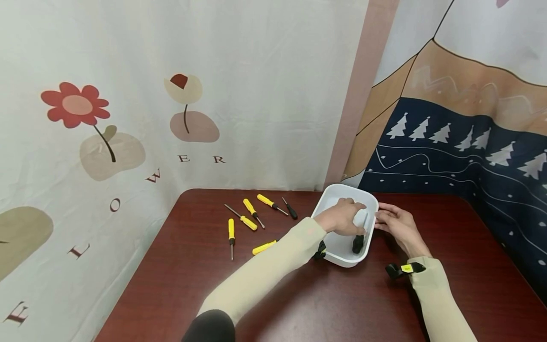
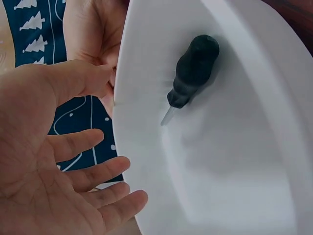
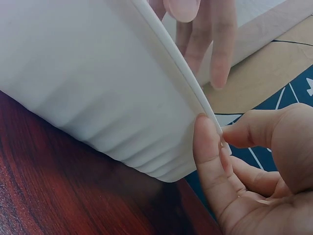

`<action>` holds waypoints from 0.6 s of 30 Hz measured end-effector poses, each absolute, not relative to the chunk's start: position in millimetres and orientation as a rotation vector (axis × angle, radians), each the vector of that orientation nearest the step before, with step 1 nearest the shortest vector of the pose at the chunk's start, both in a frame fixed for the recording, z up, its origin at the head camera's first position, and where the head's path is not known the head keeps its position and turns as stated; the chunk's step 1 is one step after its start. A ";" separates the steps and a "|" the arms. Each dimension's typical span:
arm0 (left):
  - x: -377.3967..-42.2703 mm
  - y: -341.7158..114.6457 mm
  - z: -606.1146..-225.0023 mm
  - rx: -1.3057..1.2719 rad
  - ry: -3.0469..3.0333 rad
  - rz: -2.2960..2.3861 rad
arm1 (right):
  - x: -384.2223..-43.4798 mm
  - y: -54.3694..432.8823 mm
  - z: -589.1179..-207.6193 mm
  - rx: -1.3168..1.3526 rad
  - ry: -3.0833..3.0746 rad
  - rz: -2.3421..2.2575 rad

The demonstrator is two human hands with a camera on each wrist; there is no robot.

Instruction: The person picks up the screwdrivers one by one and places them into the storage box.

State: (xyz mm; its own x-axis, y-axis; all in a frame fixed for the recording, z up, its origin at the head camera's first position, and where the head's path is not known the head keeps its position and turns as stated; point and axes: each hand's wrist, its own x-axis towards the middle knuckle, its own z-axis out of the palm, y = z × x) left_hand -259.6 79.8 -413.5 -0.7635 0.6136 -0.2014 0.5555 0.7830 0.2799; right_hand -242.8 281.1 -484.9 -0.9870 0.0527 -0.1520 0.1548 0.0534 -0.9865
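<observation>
A white plastic box (image 1: 345,261) sits on the table with a black-handled screwdriver (image 2: 195,71) lying inside it. Above the box, my left hand (image 1: 343,217) has its fingers spread and holds nothing; in the left wrist view the palm and straight fingers show beside the rim. My right hand (image 1: 400,227) pinches the box's right rim between thumb and fingers, seen closely in the right wrist view (image 3: 254,171). In the head view my left hand covers part of the box's inside.
Left of the box lie several yellow-handled screwdrivers (image 1: 231,232) and a small black screwdriver (image 1: 291,209) on the dark red table (image 1: 179,285). One yellow screwdriver (image 1: 263,247) is partly hidden by my left sleeve. Printed curtains (image 1: 273,95) hang behind the table.
</observation>
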 end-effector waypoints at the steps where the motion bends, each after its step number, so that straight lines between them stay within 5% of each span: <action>1: -259.3 78.7 -412.8 0.909 2.701 0.296 | -242.8 281.3 -484.8 0.218 2.220 -2.103; 18: -258.2 47.5 -403.4 0.901 2.899 0.337 | -241.8 281.1 -484.9 0.205 2.206 -2.141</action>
State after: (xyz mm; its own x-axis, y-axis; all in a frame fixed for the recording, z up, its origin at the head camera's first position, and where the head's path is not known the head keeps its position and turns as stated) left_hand -258.2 47.5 -403.4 -0.8226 0.5684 -0.0179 0.5491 0.8021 0.2350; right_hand -241.8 281.1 -484.9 -0.9893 0.0531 -0.1361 0.1376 0.0260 -0.9901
